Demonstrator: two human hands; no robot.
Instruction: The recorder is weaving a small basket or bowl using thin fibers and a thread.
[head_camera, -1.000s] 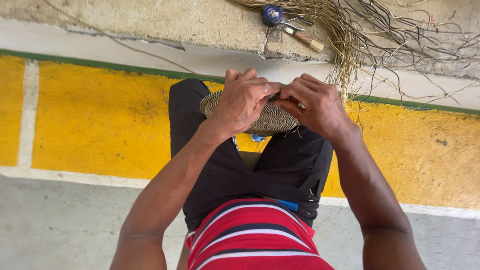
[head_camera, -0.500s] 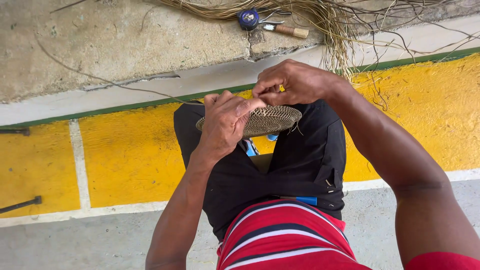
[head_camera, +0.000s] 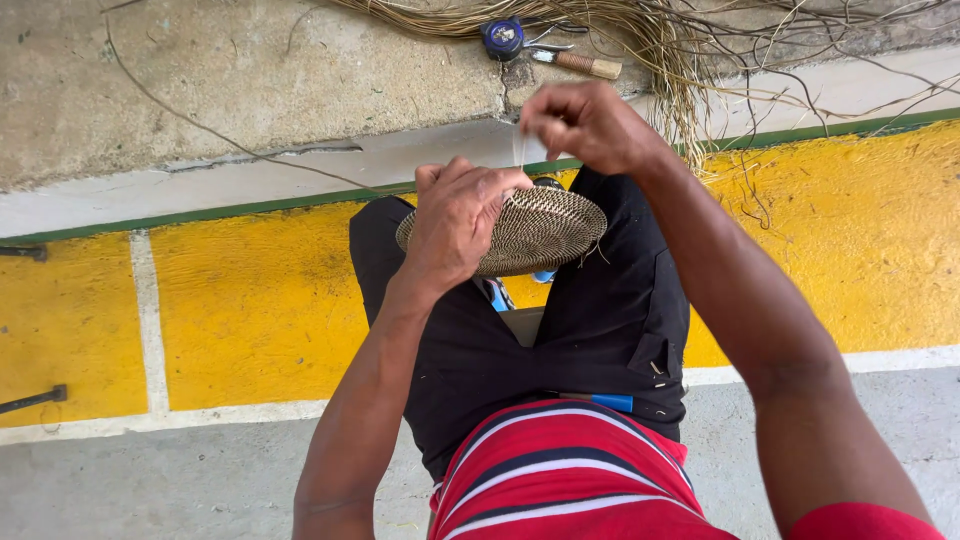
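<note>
The round, flat woven disc of dark and pale fibre (head_camera: 535, 232) rests over the person's knees, above the black trousers (head_camera: 560, 330), in the middle of the view. The left hand (head_camera: 455, 222) lies across the disc's left part, fingers closed down on its rim, pinning it. The right hand (head_camera: 590, 125) is raised just beyond the far edge, fingers pinched narrow on a thin pale strand (head_camera: 520, 150) that runs down to the disc.

To do this stitch well, the strand wants a straight pull along its own line until it seats snugly against the coil, while the left thumb presses just beside where it comes out, so the weave does not pucker. Too sharp a tug could snap the fibre or warp the flat shape.

On the far concrete ledge (head_camera: 250, 80) lie a loose bundle of dry straw-coloured fibres (head_camera: 680, 40), a small blue round tool (head_camera: 502, 36) and a wooden-handled tool (head_camera: 585, 64), well apart from the hands. Yellow painted floor (head_camera: 250, 310) lies to the left.
</note>
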